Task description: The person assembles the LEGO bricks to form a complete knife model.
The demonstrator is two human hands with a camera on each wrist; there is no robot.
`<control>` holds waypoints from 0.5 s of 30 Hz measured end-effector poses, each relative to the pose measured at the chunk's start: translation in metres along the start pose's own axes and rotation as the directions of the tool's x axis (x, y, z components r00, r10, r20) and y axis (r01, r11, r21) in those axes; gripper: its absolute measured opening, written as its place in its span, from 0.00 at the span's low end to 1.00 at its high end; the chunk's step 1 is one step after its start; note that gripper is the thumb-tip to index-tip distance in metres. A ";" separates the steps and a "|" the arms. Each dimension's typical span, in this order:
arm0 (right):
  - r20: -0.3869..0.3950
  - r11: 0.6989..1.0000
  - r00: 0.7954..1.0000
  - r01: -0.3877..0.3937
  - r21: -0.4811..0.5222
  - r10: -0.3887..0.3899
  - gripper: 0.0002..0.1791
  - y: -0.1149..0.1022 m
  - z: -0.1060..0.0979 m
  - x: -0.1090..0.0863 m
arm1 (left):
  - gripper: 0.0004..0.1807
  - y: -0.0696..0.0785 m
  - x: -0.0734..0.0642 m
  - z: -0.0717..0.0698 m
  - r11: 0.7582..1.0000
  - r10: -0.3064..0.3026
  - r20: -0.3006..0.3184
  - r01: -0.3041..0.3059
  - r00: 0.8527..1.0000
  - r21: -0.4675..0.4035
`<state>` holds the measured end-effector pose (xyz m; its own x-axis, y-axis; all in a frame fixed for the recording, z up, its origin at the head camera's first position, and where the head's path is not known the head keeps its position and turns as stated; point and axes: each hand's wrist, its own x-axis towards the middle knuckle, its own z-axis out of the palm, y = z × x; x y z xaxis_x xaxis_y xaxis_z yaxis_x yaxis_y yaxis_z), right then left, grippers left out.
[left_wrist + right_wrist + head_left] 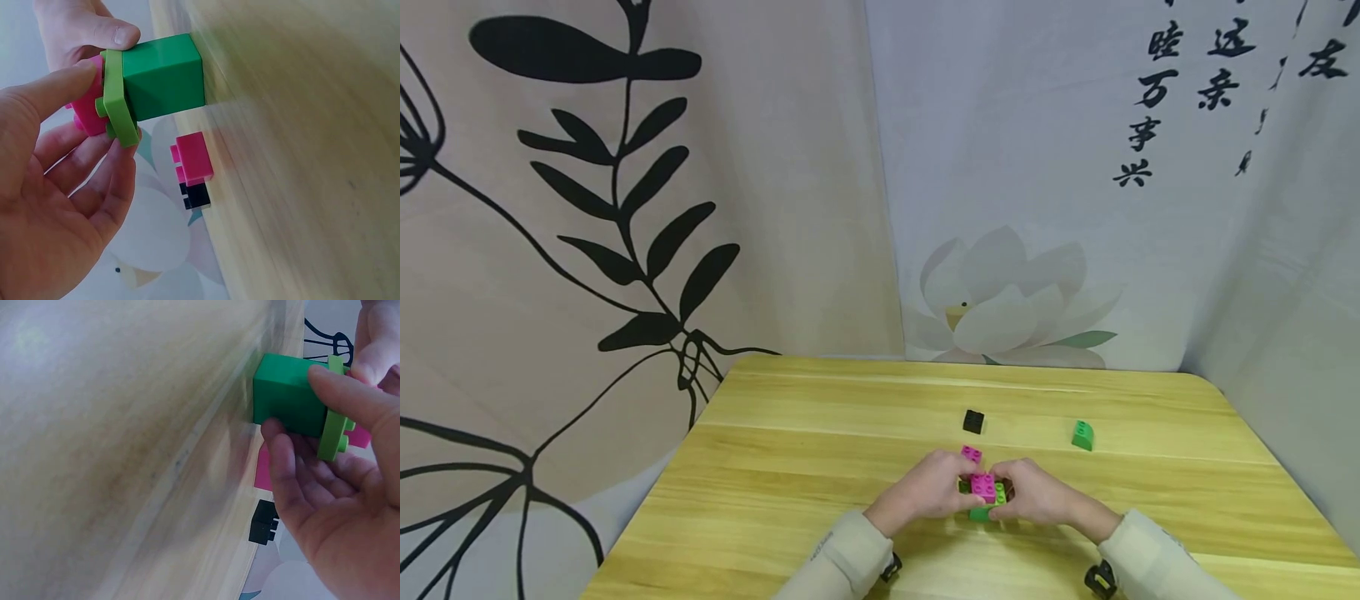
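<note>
Both hands meet at a small stack of toy building bricks at the table's front middle. At its bottom is a large green block (165, 78). Across that lies a lime green plate (333, 419), which sticks out past the block's side. A pink brick (982, 486) sits on top. My left hand (934, 486) pinches the pink brick and plate, its thumb on the pink brick. My right hand (1039, 493) grips the green block between thumb and fingers. Fingers hide part of the stack in the head view.
Just behind the stack is a loose pink brick (972, 453), with a black brick (973, 422) farther back. A green brick with a sloped side (1082, 436) lies off to the right. The wooden table (820, 433) ends at a printed curtain (805, 250).
</note>
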<state>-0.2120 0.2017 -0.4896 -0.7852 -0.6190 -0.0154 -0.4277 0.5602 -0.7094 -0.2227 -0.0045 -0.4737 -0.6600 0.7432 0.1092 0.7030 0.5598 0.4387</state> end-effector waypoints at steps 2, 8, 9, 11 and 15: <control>0.003 1.000 1.000 -0.004 0.002 0.004 0.12 0.001 0.000 0.000 | 0.19 0.002 0.000 0.000 0.998 0.013 -0.003 -0.013 1.000 0.065; 0.006 1.000 1.000 -0.007 0.006 0.007 0.12 0.001 0.000 0.000 | 0.22 0.003 0.000 -0.001 0.989 0.022 0.003 -0.022 1.000 0.146; 0.006 1.000 1.000 -0.004 0.006 0.004 0.12 0.001 0.000 0.000 | 0.22 0.003 0.000 0.000 0.989 0.024 0.003 -0.024 1.000 0.146; 0.006 1.000 1.000 -0.007 0.008 0.007 0.12 0.000 0.000 0.000 | 0.23 0.001 0.000 0.000 0.990 0.029 0.000 -0.029 1.000 0.135; 0.003 1.000 1.000 -0.004 0.007 0.004 0.12 0.001 0.000 0.001 | 0.23 -0.003 0.000 0.002 0.996 0.028 -0.008 -0.027 1.000 0.080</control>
<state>-0.2126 0.2014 -0.4903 -0.7855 -0.6185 -0.0205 -0.4212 0.5586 -0.7146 -0.2243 -0.0056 -0.4763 -0.6425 0.7554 0.1287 0.7394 0.5671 0.3628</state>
